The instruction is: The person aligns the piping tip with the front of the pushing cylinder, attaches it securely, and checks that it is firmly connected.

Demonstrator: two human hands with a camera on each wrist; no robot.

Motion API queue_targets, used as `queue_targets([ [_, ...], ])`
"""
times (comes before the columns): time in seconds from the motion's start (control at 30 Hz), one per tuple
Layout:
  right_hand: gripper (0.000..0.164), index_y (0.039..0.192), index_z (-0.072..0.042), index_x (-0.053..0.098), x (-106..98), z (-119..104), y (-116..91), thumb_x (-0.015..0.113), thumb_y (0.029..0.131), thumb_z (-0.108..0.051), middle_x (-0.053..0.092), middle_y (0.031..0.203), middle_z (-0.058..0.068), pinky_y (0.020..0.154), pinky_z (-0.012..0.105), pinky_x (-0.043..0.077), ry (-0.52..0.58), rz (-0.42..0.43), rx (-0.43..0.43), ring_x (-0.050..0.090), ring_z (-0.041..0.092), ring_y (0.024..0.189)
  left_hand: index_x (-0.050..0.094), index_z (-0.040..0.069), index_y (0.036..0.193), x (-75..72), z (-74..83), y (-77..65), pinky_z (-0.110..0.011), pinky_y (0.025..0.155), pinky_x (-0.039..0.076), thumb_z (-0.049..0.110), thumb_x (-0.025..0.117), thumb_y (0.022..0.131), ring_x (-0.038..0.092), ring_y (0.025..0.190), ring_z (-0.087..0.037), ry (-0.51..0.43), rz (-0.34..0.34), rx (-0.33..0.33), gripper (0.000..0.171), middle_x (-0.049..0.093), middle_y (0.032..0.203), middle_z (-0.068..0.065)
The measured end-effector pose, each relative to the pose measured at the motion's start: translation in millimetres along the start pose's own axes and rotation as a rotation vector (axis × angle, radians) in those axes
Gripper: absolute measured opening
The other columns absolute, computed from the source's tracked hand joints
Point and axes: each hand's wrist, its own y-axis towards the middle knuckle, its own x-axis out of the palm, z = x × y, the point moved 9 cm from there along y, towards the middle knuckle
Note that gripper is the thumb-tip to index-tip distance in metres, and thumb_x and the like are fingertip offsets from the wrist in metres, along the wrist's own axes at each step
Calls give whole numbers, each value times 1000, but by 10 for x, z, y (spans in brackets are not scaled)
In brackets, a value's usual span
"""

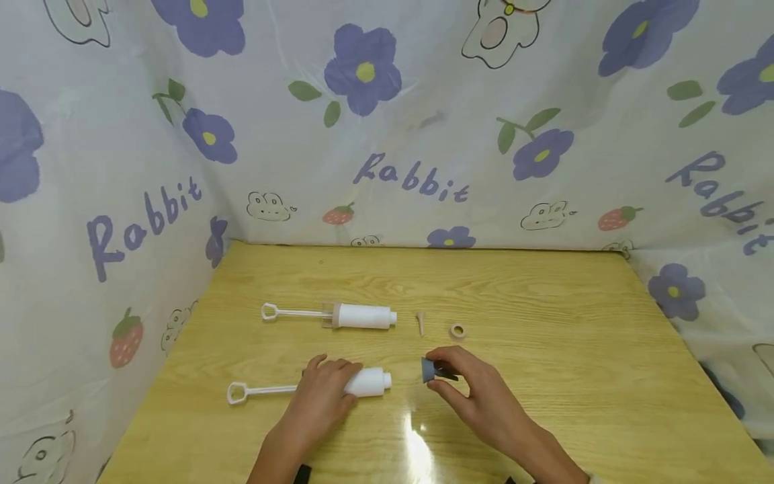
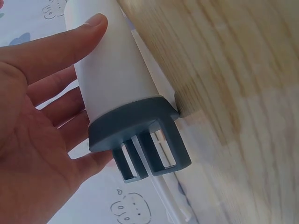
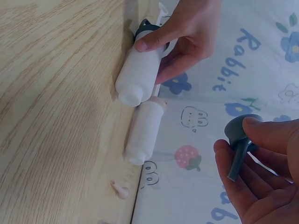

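My left hand (image 1: 323, 396) grips the white barrel (image 1: 367, 383) of a syringe-like press lying along the table. Its dark blue-grey collar (image 2: 133, 123) has two square finger loops, seen in the left wrist view. A white plunger rod runs out of the collar to a loop handle (image 1: 237, 392) on the left. Apart from the barrel's narrow tip, my right hand (image 1: 480, 393) pinches a blue-grey round cap (image 1: 428, 370) between thumb and fingers. A blue-grey tube-shaped nozzle (image 3: 239, 158) sits in the same hand, against the fingers.
Behind lies a second white press (image 1: 365, 316) with a beige collar. To its right are a small beige nozzle (image 1: 421, 323) and a beige ring (image 1: 457, 331). Printed cloth (image 1: 411, 134) walls the wooden table (image 1: 574, 323) at the back and sides.
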Motion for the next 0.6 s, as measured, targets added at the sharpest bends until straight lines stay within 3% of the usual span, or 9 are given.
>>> queue_targets([
  [0.17,33,127,-20,64,29,-17,-28,74,96,-16,67,114,-15,89,27,61,15,-26,0,69,3,104,74,4,121,-6,11,-104,-61,112,43,9,89,76,71,111,-32,18,24,-11,48,75,117,-13],
  [0.33,33,127,-19,64,34,-20,-57,74,96,-16,67,114,-14,89,27,61,25,-34,5,68,3,104,75,5,120,-73,77,-177,-57,108,46,8,90,73,71,107,-29,61,106,30,49,76,115,-11],
  [0.6,34,127,-21,64,-44,9,-105,75,95,-17,68,114,-14,88,27,61,-10,-21,7,68,3,104,74,5,123,-134,229,-189,-56,109,45,8,89,76,70,109,-29,51,153,59,50,75,118,-10],
])
